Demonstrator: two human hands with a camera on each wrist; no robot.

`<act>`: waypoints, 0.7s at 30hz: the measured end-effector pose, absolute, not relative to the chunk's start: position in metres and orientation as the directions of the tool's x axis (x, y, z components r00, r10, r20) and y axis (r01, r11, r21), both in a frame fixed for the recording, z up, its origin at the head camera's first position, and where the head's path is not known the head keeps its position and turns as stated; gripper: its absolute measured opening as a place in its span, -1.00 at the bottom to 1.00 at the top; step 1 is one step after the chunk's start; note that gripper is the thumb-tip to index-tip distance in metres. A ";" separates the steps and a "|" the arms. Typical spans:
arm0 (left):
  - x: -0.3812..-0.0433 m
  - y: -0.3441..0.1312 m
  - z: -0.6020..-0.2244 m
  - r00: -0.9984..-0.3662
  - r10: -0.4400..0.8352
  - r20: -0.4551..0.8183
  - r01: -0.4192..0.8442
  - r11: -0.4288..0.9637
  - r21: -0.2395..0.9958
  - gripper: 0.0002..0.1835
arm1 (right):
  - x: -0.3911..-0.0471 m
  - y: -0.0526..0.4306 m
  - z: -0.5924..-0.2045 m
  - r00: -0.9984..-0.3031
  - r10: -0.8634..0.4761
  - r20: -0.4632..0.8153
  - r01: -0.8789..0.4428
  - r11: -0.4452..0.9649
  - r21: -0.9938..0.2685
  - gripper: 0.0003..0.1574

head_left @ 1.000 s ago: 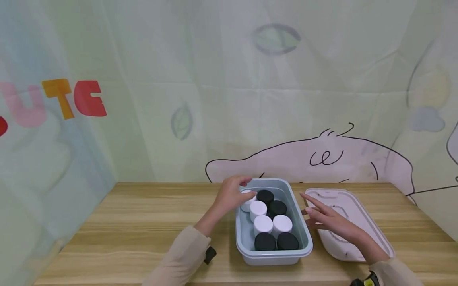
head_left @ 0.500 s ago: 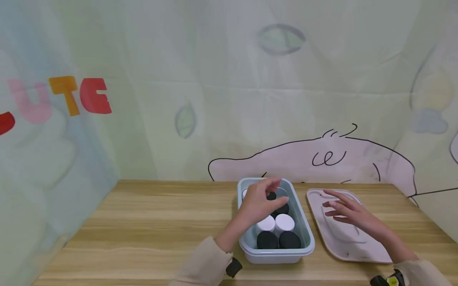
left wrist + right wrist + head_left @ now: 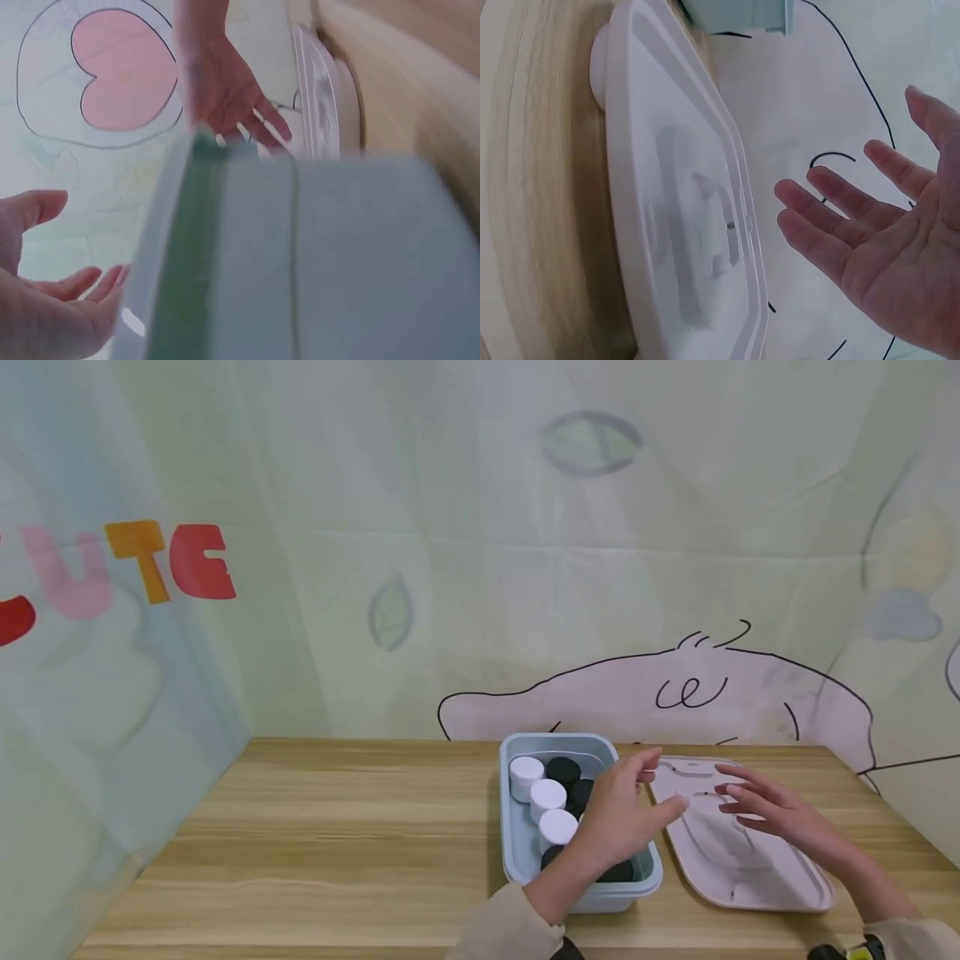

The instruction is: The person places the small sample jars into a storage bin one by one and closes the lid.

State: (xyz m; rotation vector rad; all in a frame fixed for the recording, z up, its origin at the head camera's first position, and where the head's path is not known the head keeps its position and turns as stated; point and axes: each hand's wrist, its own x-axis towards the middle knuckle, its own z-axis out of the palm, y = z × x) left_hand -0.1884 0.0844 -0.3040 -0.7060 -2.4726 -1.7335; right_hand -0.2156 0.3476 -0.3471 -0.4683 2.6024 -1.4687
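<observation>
A light blue plastic bin [image 3: 507,839] holds several small round jars, some white [image 3: 558,828] and some black [image 3: 562,769]. My left hand [image 3: 618,814] is over the bin's right side, fingers spread and nothing in them; it hides some of the jars. In the left wrist view the bin's wall [image 3: 360,255] fills the foreground. My right hand [image 3: 783,814] is above a pale pinkish lid [image 3: 720,881] lying to the right of the bin. Its fingers are relaxed and hold nothing, as the right wrist view of the palm [image 3: 907,262] confirms.
Both containers stand on a wooden table [image 3: 322,843]. Behind the table hangs a printed cloth [image 3: 480,610] with cartoon drawings and letters.
My left hand has moved right, from the white jar at the bin's far left across to its right side. My right hand has shifted right, from the bin's edge to over the lid.
</observation>
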 end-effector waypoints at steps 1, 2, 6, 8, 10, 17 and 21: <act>-0.186 0.089 -0.304 -0.901 0.334 0.278 0.375 0.273 0.886 -0.42 | -0.215 0.351 -0.348 -0.945 -0.321 0.064 -0.220 0.480 -0.849 -0.41; -0.184 0.093 -0.305 -0.906 0.327 0.271 0.365 0.276 0.889 -0.41 | -0.214 0.354 -0.349 -0.945 -0.318 0.078 -0.230 0.478 -0.848 -0.44; -0.178 0.111 -0.310 -0.923 0.290 0.252 0.330 0.263 0.906 -0.37 | -0.214 0.367 -0.355 -0.941 -0.316 0.124 -0.267 0.462 -0.846 -0.51; -0.175 0.121 -0.314 -0.932 0.274 0.236 0.308 0.259 0.915 -0.34 | -0.215 0.373 -0.358 -0.946 -0.298 0.125 -0.260 0.472 -0.842 -0.53; -0.174 0.130 -0.318 -0.939 0.257 0.229 0.293 0.252 0.922 -0.30 | -0.216 0.378 -0.361 -0.954 -0.273 0.124 -0.249 0.496 -0.832 -0.55; -0.172 0.157 -0.332 -0.981 0.182 0.063 0.099 0.192 0.976 -0.26 | -0.216 0.393 -0.368 -0.965 -0.221 0.141 -0.243 0.553 -0.797 -0.50; -0.174 0.168 -0.339 -0.992 0.115 -0.055 -0.043 0.101 0.994 -0.23 | -0.215 0.398 -0.372 -0.980 -0.174 0.094 -0.181 0.594 -0.784 -0.45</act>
